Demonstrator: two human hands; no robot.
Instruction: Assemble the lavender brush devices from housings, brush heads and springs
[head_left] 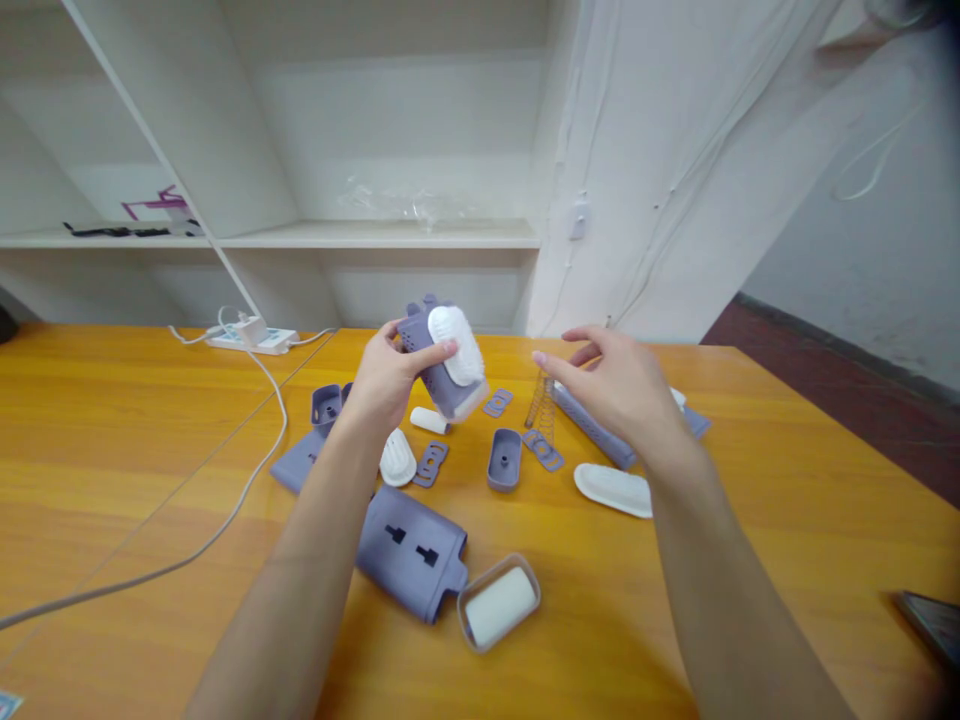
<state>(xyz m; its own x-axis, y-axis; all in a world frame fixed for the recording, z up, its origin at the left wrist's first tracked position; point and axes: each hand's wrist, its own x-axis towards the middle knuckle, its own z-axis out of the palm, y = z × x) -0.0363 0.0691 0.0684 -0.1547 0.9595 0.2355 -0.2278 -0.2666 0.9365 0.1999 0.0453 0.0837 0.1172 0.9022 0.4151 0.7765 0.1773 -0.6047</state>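
Note:
My left hand (390, 375) is closed around a purple-grey plastic scrub brush (439, 372), raised above the table. Its thumb lies on the white bristle pad (457, 340). My right hand (611, 375) hovers at the right, fingers curved and apart, with nothing visible between them. Thin coil springs (546, 405) show just below its thumb; I cannot tell whether they touch it. Near them lie a flat slotted purple piece (543, 450), a long purple part (596, 428) and a white oval piece (613, 489). A small purple cup (505, 460) stands between the hands.
A purple panel with black slots (412, 550) and a clear-rimmed tray (532, 578) holding a white block lie in front. A white ribbed piece (397, 459) and white roller (430, 420) are nearby. A power strip (262, 338) and cable (247, 485) occupy the left; shelves (382, 235) stand behind.

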